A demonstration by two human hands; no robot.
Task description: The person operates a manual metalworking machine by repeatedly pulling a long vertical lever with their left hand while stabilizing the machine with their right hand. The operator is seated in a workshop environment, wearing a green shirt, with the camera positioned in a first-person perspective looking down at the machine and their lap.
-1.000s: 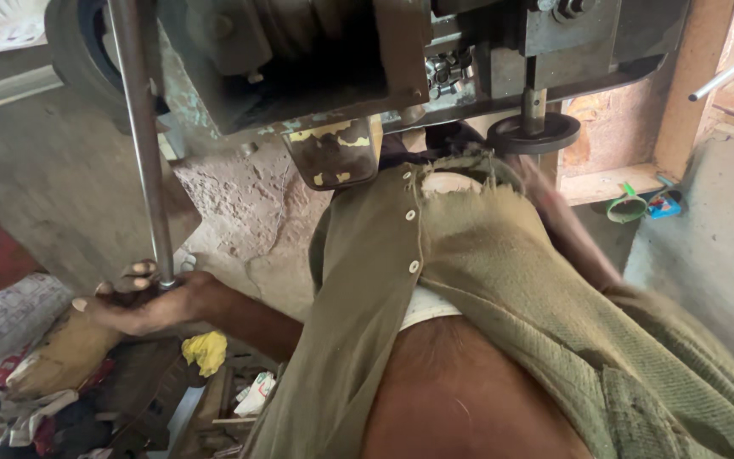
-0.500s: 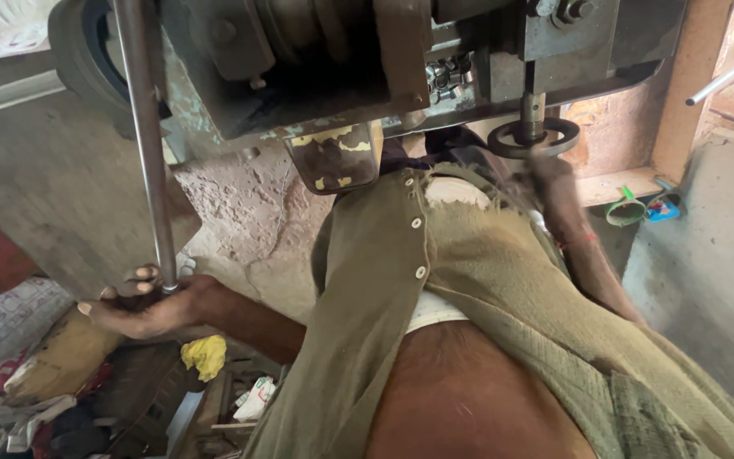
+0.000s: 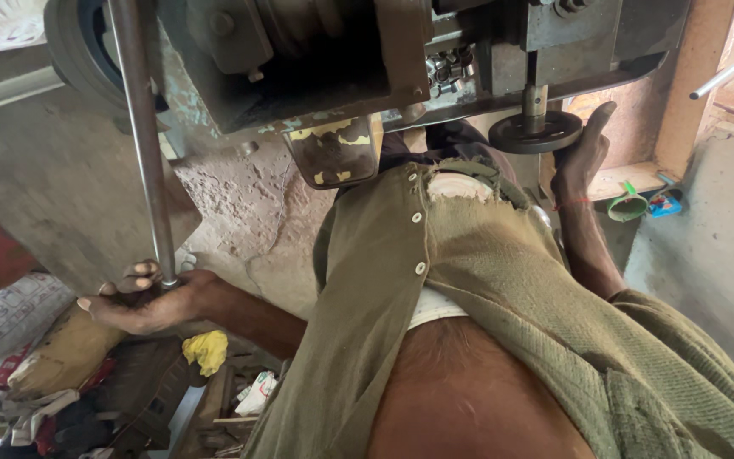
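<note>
Steel, grease-dark and worn, fills the top of the frame: a heavy machine [image 3: 341,59] hangs over a person leaning in beneath it in an olive button-front shirt [image 3: 486,280]. The left hand [image 3: 142,302] is wrapped about the lower end of a long upright metal rod [image 3: 142,144], thumb and curled fingers closed on the shaft, apparently so that the lever can be pulled or steadied from its far end, where the reach gives most purchase. Directly above that grip the rod rises past a dark wheel [image 3: 74,42] at the machine's corner. The right hand [image 3: 584,157] is raised on the other side, its fingers pressed up against the rim of a round black disc [image 3: 537,132] on a short vertical spindle [image 3: 535,98]; the palm cups the edge rather than clamping it, a hold that seems suited to turning or bracing the disc, though whether the fingers close fully around it cannot be told. Between the two grips hangs a small boxy metal part with chipped yellow paint [image 3: 337,153]. Below the left hand lie sacks [image 3: 61,348], a yellow rag [image 3: 206,350] and scraps; beyond the right hand, on a ledge, sits a small green cup [image 3: 628,206].
</note>
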